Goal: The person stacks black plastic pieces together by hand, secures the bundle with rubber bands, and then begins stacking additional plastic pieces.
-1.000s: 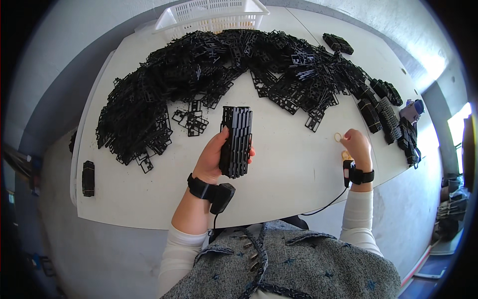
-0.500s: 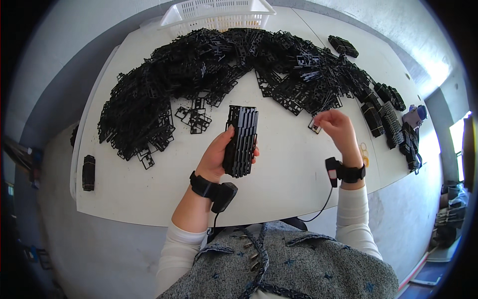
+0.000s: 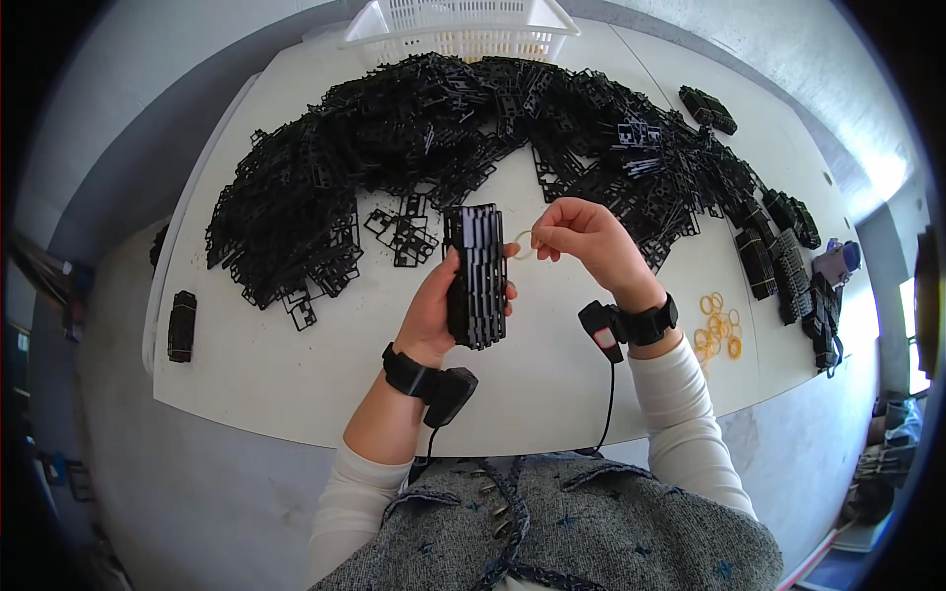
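My left hand is wrapped round a stack of thin black plastic frames, held upright over the table. To its right, my right hand pinches a yellowish rubber band between thumb and fingers. The band's left side reaches the tip of a left-hand finger beside the stack. Whether the band is hooked on that finger I cannot tell.
A large heap of loose black frames curves across the white table. More rubber bands lie at the right. Bundled stacks lie at both sides, with a purple-grey roll far right. A white basket stands behind.
My right hand has moved left toward the stack, and the rubber band now shows in its fingers. The loose bands at the right have come into sight. The left hand keeps its hold.
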The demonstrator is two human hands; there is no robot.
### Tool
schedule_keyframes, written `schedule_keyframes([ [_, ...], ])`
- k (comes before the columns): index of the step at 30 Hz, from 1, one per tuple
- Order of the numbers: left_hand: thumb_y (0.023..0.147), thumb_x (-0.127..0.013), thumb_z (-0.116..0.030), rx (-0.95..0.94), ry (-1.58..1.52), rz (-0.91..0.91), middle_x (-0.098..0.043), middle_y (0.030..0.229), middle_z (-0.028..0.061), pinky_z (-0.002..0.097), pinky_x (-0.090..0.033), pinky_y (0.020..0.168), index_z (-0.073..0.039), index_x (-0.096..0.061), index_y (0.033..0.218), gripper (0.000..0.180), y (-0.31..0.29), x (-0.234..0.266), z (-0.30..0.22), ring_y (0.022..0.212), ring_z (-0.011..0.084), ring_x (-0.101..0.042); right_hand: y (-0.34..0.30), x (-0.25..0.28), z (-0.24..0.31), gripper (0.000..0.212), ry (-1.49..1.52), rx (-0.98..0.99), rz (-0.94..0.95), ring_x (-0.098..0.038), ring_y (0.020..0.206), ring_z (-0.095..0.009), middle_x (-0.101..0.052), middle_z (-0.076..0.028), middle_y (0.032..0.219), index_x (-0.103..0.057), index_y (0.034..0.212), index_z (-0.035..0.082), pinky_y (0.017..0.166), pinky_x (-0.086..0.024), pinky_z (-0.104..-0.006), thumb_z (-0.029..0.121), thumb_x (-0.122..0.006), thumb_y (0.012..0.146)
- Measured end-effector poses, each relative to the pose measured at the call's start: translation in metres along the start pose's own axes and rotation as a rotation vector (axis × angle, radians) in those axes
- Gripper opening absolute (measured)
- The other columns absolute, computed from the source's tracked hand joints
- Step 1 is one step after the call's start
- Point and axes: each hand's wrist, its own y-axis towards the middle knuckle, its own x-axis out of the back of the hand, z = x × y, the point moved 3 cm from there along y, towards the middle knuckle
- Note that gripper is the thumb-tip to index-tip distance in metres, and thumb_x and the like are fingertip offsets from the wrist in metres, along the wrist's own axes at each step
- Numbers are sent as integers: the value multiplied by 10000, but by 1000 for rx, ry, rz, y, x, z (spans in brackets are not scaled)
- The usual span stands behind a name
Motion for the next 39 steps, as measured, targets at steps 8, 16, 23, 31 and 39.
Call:
schedule_keyframes([
  [8, 934, -308, -506, 10, -100, 14, -592, 971, 165, 312, -528, 693, 37, -421, 1241, 634, 2, 5, 4, 795, 217, -611, 7, -7, -8, 37, -28, 11, -9, -583, 741, -91, -635, -45, 820, -565, 803, 24, 662, -442, -214, 45, -559, 833],
  [16, 913, -334, -539, -36, -75, 73, -595, 910, 167, 330, -504, 714, 32, -463, 1183, 645, 2, 16, 6, 771, 237, -595, 8, -23, -16, 59, 679, 20, 183, -595, 779, -137, -616, -65, 800, -547, 811, 14, 753, -466, -268, 21, -493, 834],
  [23, 909, -340, -545, 17, -162, 138, -598, 878, 160, 322, -502, 701, 23, -489, 1109, 620, -1, 4, 9, 760, 234, -601, 5, -17, -19, 83, 862, -144, 369, -558, 639, -128, -593, -44, 721, -542, 846, 28, 629, -442, -252, 3, -468, 819],
  [31, 900, -393, -536, -48, 95, 20, -606, 852, 153, 297, -504, 671, 21, -503, 1064, 591, -3, 7, 2, 723, 214, -608, -7, -14, -3, 109, -220, -232, 310, -581, 603, -84, -647, -25, 742, -564, 869, 40, 522, -411, -219, 51, -479, 802],
  [39, 904, -414, -512, -51, 132, 54, -617, 840, 148, 290, -512, 665, 18, -512, 1054, 560, -1, 8, -1, 718, 206, -613, -13, -11, 6, 123, -337, -296, 307, -581, 560, -65, -666, -39, 758, -597, 861, 43, 479, -387, -185, 28, -488, 805],
])
